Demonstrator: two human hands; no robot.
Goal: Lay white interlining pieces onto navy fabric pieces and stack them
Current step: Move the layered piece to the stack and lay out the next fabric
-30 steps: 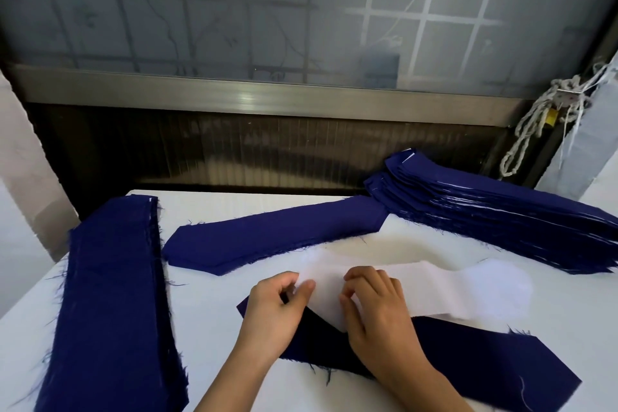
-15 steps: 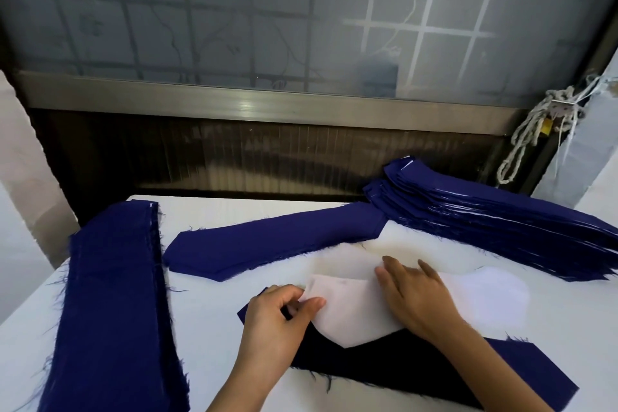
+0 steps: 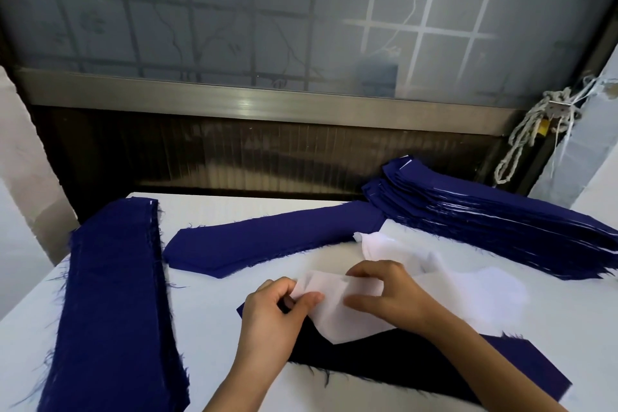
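A white interlining piece (image 3: pixel 337 318) lies askew over the left end of a navy fabric piece (image 3: pixel 418 368) near the table's front. My left hand (image 3: pixel 274 318) pinches the interlining's left edge between thumb and fingers. My right hand (image 3: pixel 384 291) holds the upper edge of the same piece, fingers spread over it. More white interlining (image 3: pixel 468 298) lies crumpled behind and to the right of my hands. A single navy piece (image 3: pixel 267 241) lies flat further back.
A tall pile of navy pieces (image 3: pixel 495 227) with white edges showing sits at the back right. Another navy pile (image 3: pixel 110 304) runs along the left side of the white table (image 3: pixel 207 311). A frosted window and knotted rope (image 3: pixel 531 130) are behind.
My right hand went right along the interlining, then came back left to its upper edge. The white pieces behind are now more crumpled. My left hand stays pinched on the left edge.
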